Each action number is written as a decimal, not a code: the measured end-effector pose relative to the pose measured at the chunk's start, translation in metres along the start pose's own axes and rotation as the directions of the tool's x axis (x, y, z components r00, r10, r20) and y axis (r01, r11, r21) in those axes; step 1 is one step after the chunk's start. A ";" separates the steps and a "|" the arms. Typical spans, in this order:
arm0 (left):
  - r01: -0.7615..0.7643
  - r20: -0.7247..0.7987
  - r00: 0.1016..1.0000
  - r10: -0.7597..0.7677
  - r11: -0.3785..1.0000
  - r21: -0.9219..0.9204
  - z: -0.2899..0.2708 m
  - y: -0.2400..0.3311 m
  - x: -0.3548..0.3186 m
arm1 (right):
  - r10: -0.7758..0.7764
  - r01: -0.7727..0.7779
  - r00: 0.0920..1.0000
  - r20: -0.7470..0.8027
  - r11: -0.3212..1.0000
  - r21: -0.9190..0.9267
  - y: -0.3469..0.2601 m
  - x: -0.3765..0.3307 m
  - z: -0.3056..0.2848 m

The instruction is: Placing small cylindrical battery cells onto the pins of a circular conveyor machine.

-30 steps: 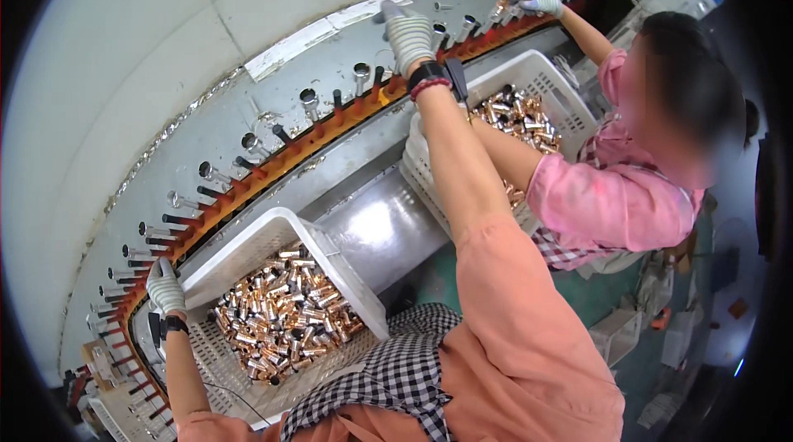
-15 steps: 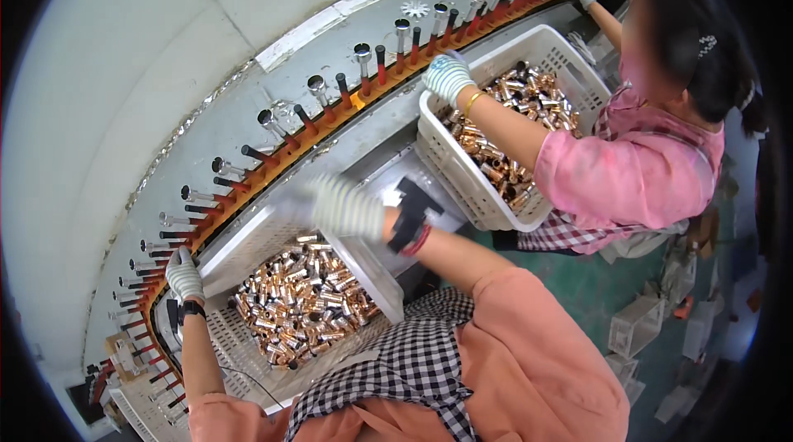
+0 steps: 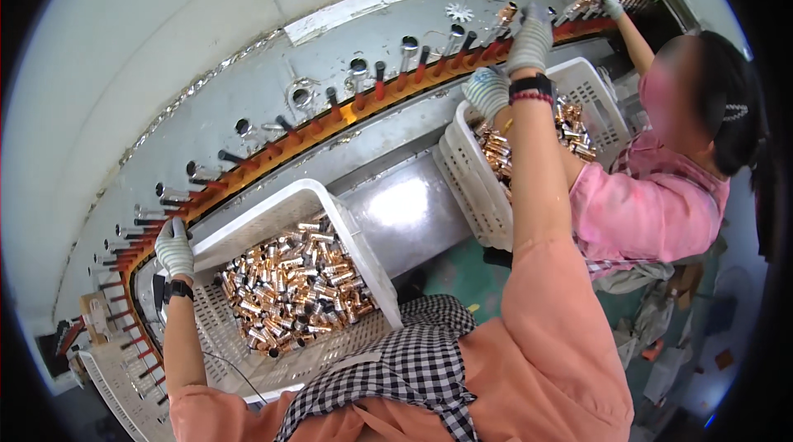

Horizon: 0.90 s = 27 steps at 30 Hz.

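A: What fills the frame?

B: The grey conveyor [image 3: 248,78] arcs from lower left to upper right, its pegs [image 3: 376,78] pointing out. Below it, lower centre, sits my white crate [image 3: 285,211] of copper tubes [image 3: 293,289]. A co-worker in pink works a second crate [image 3: 487,194] at right.

A: Your hands?

B: My left hand [image 3: 174,249], gloved, rests curled on my crate's upper-left rim. My right hand [image 3: 529,37] reaches to the pegs at upper right; whether it grips a tube I cannot tell.

A: What might go wrong?

B: My arm crosses the co-worker's glove [image 3: 487,91], so I could bump it. Stretched so far, I could miss a peg and drop a tube.
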State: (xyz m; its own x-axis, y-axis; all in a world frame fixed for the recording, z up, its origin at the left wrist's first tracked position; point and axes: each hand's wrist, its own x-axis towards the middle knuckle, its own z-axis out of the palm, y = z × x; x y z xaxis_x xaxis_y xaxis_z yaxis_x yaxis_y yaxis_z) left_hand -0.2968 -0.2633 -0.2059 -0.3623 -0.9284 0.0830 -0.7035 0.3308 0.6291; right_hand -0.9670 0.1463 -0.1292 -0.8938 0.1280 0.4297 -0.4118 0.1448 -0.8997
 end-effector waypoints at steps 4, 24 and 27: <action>0.066 -0.008 0.998 -0.067 0.997 -0.051 -0.006 -0.015 0.005 | 0.226 -0.224 0.972 0.070 0.974 -0.034 0.042 0.014 0.045; 0.086 0.008 0.996 -0.085 0.988 -0.128 0.003 -0.004 0.007 | -0.020 -0.141 -0.076 0.997 0.990 0.009 -0.157 -0.288 0.017; 0.106 0.006 0.994 -0.106 0.992 -0.067 0.003 -0.010 0.006 | -0.090 -0.146 0.593 0.800 0.965 0.217 -0.105 -0.236 0.018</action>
State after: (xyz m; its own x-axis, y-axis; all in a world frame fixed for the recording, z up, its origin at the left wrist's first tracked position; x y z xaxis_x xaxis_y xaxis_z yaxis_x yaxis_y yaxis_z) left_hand -0.2936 -0.2722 -0.2138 -0.2898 -0.9570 0.0111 -0.6951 0.2184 0.6849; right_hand -0.7159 0.0831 -0.1376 -0.6351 -0.7220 0.2745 -0.3056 -0.0914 -0.9477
